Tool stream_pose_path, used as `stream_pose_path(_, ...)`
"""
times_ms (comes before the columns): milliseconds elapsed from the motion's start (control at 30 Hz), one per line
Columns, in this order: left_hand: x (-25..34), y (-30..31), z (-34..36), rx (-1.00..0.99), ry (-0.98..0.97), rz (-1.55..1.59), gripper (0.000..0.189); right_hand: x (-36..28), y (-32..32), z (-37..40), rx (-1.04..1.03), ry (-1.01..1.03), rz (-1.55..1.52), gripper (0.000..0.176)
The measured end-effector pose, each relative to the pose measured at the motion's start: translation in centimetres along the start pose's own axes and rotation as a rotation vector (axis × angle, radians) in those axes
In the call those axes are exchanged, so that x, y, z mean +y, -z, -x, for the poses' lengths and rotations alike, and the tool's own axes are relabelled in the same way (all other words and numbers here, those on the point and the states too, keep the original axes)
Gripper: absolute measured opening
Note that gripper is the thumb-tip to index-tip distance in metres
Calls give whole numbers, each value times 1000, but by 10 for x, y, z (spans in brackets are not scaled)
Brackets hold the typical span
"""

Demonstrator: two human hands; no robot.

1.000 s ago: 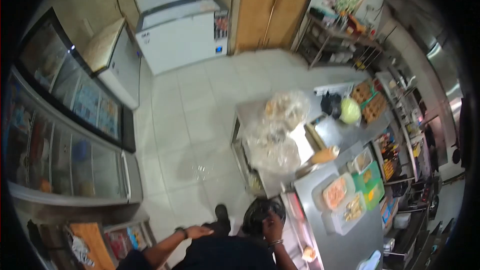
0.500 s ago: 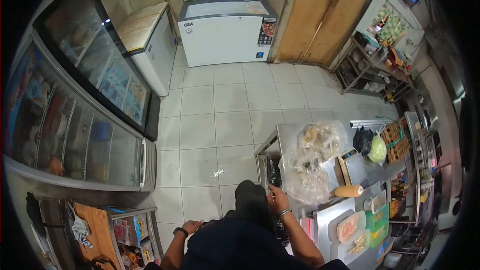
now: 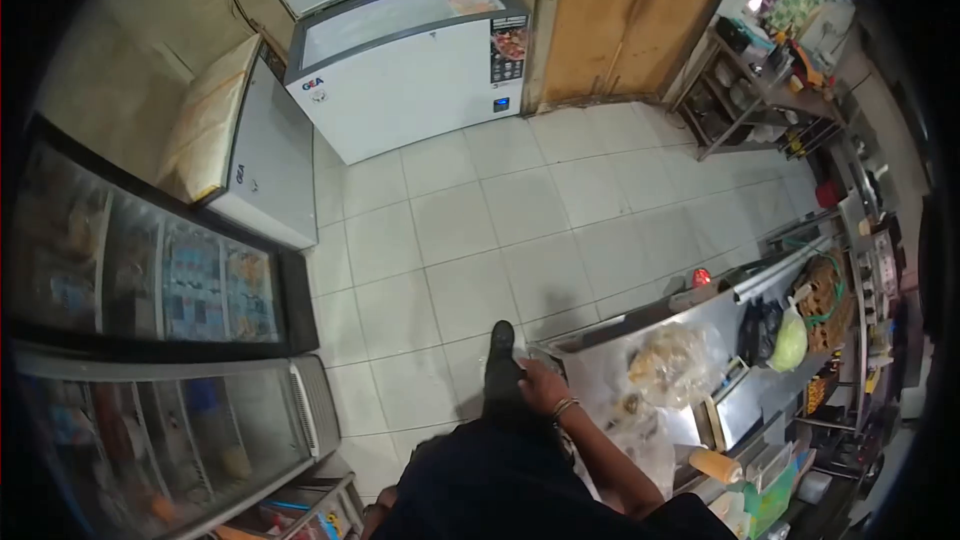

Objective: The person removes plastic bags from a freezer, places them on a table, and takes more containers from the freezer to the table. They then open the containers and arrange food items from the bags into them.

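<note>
My right hand (image 3: pixel 543 386) hangs beside my dark-trousered leg, close to the near corner of the steel table (image 3: pixel 590 340). Its fingers are curled in; whether anything is inside them I cannot make out. A bracelet circles that wrist. Low in the view, my left hand (image 3: pixel 384 502) is mostly hidden by my dark clothing, so its fingers do not show. On the table nearest my right hand lie clear plastic bags (image 3: pixel 675 365) with brownish contents. An orange-capped bottle (image 3: pixel 715 465) lies beyond my right forearm.
A white chest freezer (image 3: pixel 410 80) stands with its lid raised, beside a second, closed freezer (image 3: pixel 265 155). Glass-door fridges (image 3: pixel 160 275) line the left. Tiled floor (image 3: pixel 455 220) stretches ahead. Black and green bags (image 3: pixel 788 340) sit on the table; a cluttered wooden rack (image 3: pixel 745 90) stands behind.
My view has swung and moved forward along the table. The freezers and fridges now appear tilted and further left. My left hand has dropped mostly out of sight.
</note>
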State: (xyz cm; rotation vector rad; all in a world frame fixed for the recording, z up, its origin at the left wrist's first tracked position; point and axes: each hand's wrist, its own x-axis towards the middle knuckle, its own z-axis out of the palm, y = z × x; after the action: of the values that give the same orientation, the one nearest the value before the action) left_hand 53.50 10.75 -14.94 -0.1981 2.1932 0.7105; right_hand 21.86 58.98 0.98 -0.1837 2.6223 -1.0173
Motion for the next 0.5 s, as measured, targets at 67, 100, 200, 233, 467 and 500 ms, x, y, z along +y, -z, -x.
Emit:
stream_pose_path(67,10,44,-56,138,-206,-174,32,-9,30,-39,-77,-69,-27,51)
stream_pose_path(100,36,83,-73,352,-414,-257,28,-9,40,-55,-88,-100,-10,51)
stream_pose_path(200,152,204,-99,370,237,913,49,5,56,-94,-113,-120,-6,51)
stream_pose_path(233,174,235,-104,396,214,940,52,10,58,-105,-120,-113,-18,51)
stream_pose_path(467,117,322,-169,199,283,593,62,41,46,-153,25,-349,123,48)
stream_pose_path(500,104,336,-181,119,274,482,62,50,37,-153,-2,-488,28,45)
